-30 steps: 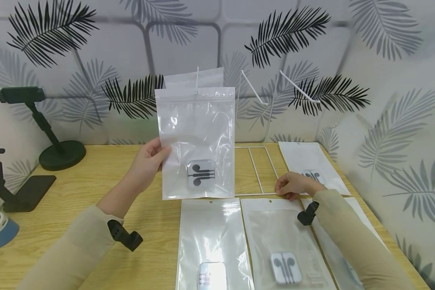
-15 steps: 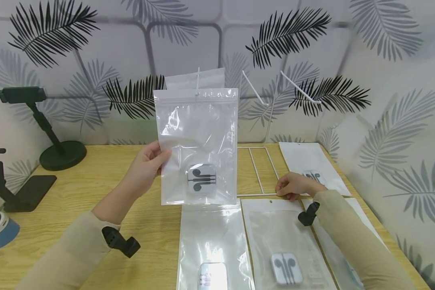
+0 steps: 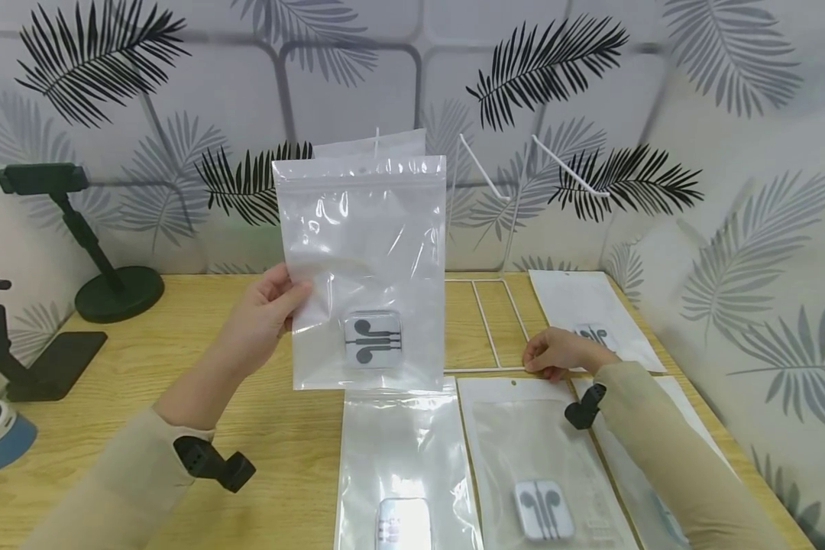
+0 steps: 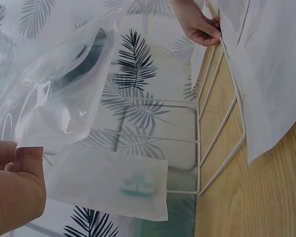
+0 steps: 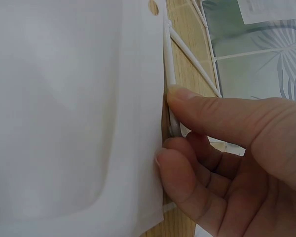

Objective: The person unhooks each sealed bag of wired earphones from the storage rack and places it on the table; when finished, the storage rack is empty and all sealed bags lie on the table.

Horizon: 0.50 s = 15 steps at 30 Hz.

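My left hand pinches the left edge of a clear zip bag with boxed earphones inside. The bag hangs upright in front of a white wire display rack. Behind it, another bag hangs on the rack's left hook; in the left wrist view this rear bag stands apart from the held one. At the rack's front right corner my right hand grips the base wire between thumb and fingers.
Bags with boxed earphones lie on the wooden table in front of the rack, among them a middle bag and a left one. Another bag lies right of the rack. Two bare hooks jut forward. A dark green stand is at left.
The held bag dipped slightly, then moved left and came off the tip of the hook, which earlier showed through its hole. My left hand moved left with it; my right hand stayed on the rack.
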Each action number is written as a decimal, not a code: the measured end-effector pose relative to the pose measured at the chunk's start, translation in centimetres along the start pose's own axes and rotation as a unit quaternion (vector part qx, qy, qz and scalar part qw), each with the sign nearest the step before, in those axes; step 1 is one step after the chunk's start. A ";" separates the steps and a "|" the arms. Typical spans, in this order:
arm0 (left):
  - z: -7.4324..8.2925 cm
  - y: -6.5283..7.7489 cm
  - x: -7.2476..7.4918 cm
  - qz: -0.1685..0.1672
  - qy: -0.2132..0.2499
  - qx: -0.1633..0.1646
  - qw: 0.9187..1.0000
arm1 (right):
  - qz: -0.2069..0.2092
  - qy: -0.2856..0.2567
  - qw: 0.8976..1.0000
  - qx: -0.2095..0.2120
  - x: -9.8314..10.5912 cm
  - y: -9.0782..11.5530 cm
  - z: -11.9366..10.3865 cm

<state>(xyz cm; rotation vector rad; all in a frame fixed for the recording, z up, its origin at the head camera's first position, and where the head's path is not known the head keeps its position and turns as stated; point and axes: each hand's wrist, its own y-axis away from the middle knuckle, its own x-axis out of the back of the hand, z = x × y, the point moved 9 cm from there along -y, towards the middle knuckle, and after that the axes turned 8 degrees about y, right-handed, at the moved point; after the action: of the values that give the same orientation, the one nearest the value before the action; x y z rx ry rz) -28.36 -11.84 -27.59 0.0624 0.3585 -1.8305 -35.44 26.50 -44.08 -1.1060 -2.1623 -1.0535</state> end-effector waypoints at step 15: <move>5.1 1.5 4.6 0.002 0.119 -0.111 0.987 | 0.003 0.000 1.000 -0.011 0.0 0.0 -0.1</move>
<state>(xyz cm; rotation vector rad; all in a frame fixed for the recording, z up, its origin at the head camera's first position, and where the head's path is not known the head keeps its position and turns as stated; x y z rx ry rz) -27.50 -17.85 -24.12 0.1284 0.7267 -1.7716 -35.43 26.43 -44.06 -1.1223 -2.1511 -1.0775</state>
